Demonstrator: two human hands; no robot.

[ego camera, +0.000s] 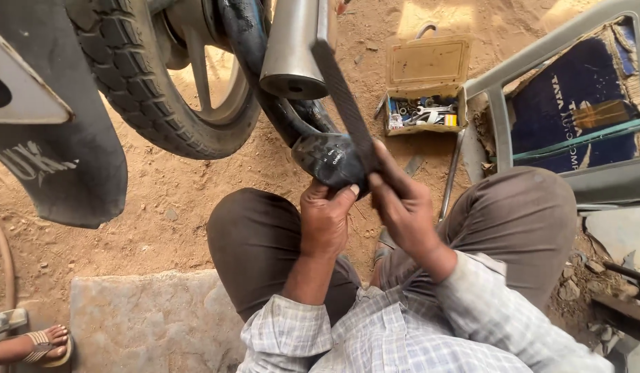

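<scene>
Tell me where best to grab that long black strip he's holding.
Grip the strip at its lower end, from the right side, where the right hand pinches it. It is flat and narrow, slanting up past the exhaust, so the upper end is crowded.

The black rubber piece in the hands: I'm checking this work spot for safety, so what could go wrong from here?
The long flat tool in the right hand is pressed on the black rubber piece beside the left hand; a slip might hurt the thumb. The exhaust pipe hangs just above the hands and may be hot. The open toolbox sits on loose sand, where small parts could get lost.
</scene>
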